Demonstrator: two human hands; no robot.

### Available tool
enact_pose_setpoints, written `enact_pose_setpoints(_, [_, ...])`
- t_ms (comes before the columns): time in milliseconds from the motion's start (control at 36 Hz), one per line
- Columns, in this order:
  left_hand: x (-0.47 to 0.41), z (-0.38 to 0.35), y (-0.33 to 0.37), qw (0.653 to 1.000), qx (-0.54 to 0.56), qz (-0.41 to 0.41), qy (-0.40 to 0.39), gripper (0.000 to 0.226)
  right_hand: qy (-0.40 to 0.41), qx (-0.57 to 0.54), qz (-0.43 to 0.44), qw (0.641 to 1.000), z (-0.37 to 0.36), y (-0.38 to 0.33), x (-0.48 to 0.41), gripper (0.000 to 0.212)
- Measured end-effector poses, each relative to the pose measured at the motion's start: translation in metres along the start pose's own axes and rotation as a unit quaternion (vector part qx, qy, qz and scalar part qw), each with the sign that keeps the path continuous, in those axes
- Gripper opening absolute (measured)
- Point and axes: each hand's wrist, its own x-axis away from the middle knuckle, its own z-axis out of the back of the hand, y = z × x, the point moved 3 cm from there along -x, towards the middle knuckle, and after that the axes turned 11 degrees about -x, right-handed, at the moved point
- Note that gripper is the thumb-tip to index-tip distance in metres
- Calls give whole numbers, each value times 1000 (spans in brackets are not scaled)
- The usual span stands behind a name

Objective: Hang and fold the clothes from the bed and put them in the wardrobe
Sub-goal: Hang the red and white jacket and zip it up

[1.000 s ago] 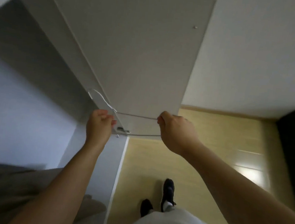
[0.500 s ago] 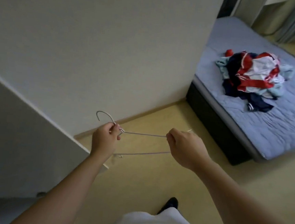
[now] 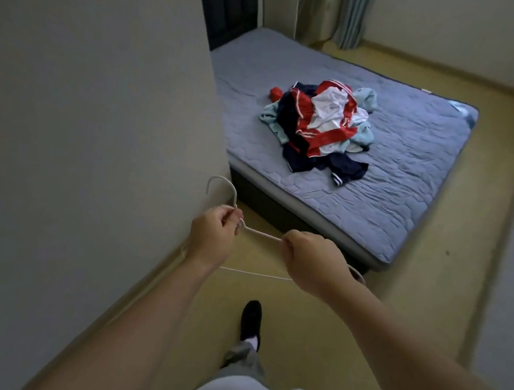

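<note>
Pale wall (image 3: 85, 117), yellowish floor (image 3: 426, 303), grey curtain (image 3: 354, 13), black shoe (image 3: 251, 318)

A thin white wire hanger (image 3: 260, 233) shows pale against a yellow wooden floor (image 3: 426, 303). A heap of red, white, navy and pale-blue clothes (image 3: 321, 122) tops a grey-blue quilted mattress (image 3: 406, 176).

The hanger (image 3: 260, 233) looked like thin wire under a smooth white coating, faintly glossy. The quilted cover (image 3: 407, 164) of the bed was matt blue-grey cloth, stitched in a rippled pattern and lightly creased. The clothes (image 3: 321, 122) were soft, crumpled cloth; the red and white pieces had a slight sheen, while the pale blue ones looked fluffier and matt. The floor (image 3: 426, 303) was smooth and yellowish with a dull sheen. The wall (image 3: 85, 117) was flat matt paint. The bed base (image 3: 267, 202) looked dark and matt. The curtain (image 3: 354, 13) was pleated grey-blue cloth. The shoe (image 3: 251, 318) was matt black.
</note>
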Motion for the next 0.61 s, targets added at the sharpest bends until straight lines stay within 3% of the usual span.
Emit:
enact_pose_setpoints(222, [-147, -75, 71, 981, -28, -143, -131, 25, 15, -86, -135, 987, 36, 58, -118, 17])
enact_pose_setpoints(361, [-225, -111, 120, 955, -57, -229, -180, 21, 32, -141, -194, 970, 63, 97, -179, 25])
enact_pose_setpoints(611, [-340, -199, 188, 928, -84, -287, -224, 11, 66, -256, -269, 926, 78, 200, -281, 31])
